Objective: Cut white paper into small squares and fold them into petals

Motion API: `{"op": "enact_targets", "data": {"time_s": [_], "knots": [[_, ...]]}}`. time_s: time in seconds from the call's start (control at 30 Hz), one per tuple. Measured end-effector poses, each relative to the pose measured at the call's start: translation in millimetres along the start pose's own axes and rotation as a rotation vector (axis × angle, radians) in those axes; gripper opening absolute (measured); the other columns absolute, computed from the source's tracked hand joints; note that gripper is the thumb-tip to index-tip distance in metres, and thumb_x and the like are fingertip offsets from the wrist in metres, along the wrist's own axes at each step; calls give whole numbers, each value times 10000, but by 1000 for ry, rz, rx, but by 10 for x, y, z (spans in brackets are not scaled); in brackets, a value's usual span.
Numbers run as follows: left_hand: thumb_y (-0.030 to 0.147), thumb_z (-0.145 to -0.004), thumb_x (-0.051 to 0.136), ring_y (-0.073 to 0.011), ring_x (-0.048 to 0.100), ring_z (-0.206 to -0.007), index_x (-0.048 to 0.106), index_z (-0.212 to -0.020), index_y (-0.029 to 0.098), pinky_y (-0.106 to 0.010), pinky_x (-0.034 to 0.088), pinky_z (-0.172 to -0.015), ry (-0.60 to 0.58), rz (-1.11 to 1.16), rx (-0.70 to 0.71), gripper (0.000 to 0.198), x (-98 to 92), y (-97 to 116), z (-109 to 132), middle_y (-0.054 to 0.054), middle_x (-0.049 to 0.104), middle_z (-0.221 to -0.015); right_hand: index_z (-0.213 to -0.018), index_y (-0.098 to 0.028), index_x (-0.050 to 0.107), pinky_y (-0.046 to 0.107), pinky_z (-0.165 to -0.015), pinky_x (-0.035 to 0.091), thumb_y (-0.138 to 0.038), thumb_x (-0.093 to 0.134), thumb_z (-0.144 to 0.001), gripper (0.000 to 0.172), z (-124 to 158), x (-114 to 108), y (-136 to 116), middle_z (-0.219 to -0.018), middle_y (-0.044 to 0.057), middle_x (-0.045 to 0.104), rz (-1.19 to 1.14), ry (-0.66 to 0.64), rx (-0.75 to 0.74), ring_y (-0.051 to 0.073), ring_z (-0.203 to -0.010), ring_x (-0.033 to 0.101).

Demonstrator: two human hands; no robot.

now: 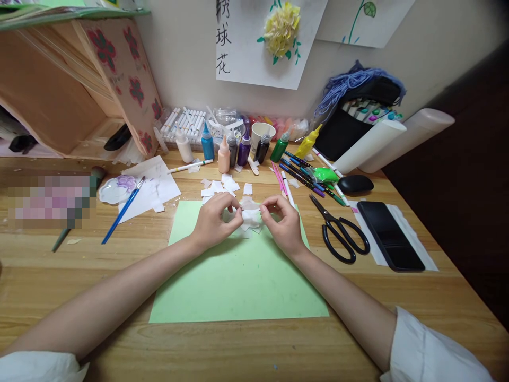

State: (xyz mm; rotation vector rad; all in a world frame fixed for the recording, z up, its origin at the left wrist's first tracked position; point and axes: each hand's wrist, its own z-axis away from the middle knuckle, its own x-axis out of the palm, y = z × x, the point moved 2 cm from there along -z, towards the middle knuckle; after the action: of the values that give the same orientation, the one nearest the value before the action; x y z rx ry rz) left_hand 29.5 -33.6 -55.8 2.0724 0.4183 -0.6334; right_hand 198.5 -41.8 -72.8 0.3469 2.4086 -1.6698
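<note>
My left hand (214, 217) and my right hand (283, 220) meet over the far edge of a light green paper sheet (238, 276). Both pinch a small crumpled piece of white tissue paper (250, 216) between thumbs and fingertips, one hand at each side of it. Several cut white paper scraps (222, 187) lie on the wooden table just beyond the hands.
Black scissors (340, 233) and a black phone (389, 236) lie to the right. Coloured paint bottles (234, 148), a paper cup and markers (306, 178) stand behind. A blue brush (121, 211) and a white palette (115, 190) lie at left, beside a cardboard stand.
</note>
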Motion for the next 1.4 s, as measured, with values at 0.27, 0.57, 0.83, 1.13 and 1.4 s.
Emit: {"op": "enact_targets", "data": {"time_s": [0.27, 0.57, 0.83, 1.13, 1.4], "knots": [[119, -700, 491, -123, 459, -621, 457, -638, 181, -246, 364, -537, 22, 68, -99, 94, -12, -33, -9, -7, 530, -667, -820, -204, 489, 257, -645, 445, -297, 502, -854, 100, -25, -15, 81, -753, -2, 519, -88, 51, 85, 132, -696, 534], [109, -672, 413, -121, 381, -558, 364, -576, 191, -259, 317, -522, -11, 57, -121, 135, -27, -56, -8, 16, 422, -567, -769, -212, 463, 248, -580, 420, -322, 482, -859, 143, -64, -29, 81, -662, -31, 473, -172, 88, 125, 122, -596, 497], [235, -749, 557, -151, 472, -710, 508, -764, 179, -281, 392, -637, -68, -71, 28, 75, -3, 34, 13, -24, 547, -764, -784, -201, 539, 245, -624, 440, -292, 559, -829, 104, -32, -4, 25, -729, -8, 551, -139, -15, 60, 127, -678, 537], [224, -791, 602, -133, 563, -744, 636, -868, 177, -266, 455, -682, -22, 50, 156, 97, 42, -3, 36, -47, 647, -842, -818, -197, 627, 263, -691, 465, -315, 576, -836, 130, -18, 30, -4, -814, 21, 643, -143, -178, 75, 149, -788, 594], [218, -788, 609, -132, 566, -705, 665, -822, 168, -251, 442, -611, 18, 77, 98, 83, 34, -27, 26, -56, 656, -792, -884, -213, 685, 278, -698, 479, -280, 572, -839, 139, -17, 21, 4, -876, 42, 671, -170, -187, 66, 167, -845, 615]]}}
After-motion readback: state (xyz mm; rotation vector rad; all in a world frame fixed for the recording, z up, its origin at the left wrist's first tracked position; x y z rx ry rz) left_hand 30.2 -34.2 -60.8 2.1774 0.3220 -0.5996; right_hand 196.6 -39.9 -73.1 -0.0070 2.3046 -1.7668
